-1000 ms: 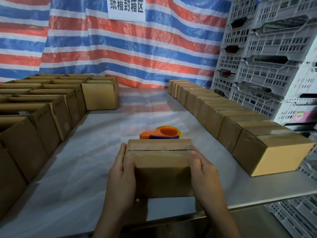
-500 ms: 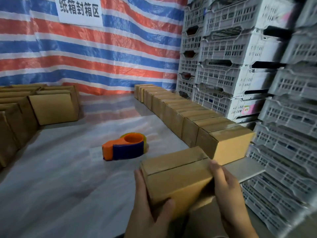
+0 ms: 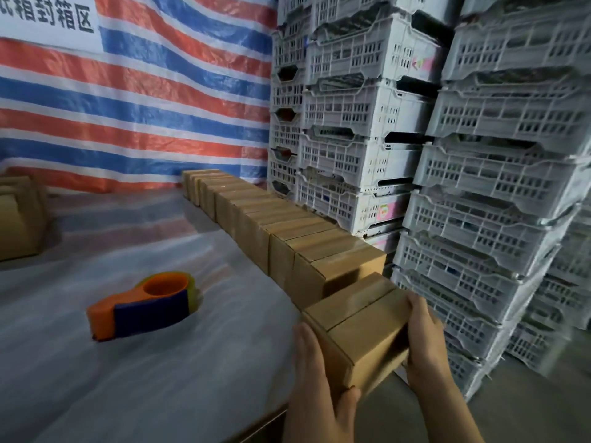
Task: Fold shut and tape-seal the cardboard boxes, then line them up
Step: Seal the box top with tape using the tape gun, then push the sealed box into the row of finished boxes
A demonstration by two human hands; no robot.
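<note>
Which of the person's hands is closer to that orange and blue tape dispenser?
Left. The left hand grips the box's side facing the tape dispenser; the right hand grips the far side.

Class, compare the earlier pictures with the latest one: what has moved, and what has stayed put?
Both hands, left hand and right hand, carried the box from the table's middle rightward to the near end of the row of boxes. The tape dispenser stayed put.
</note>
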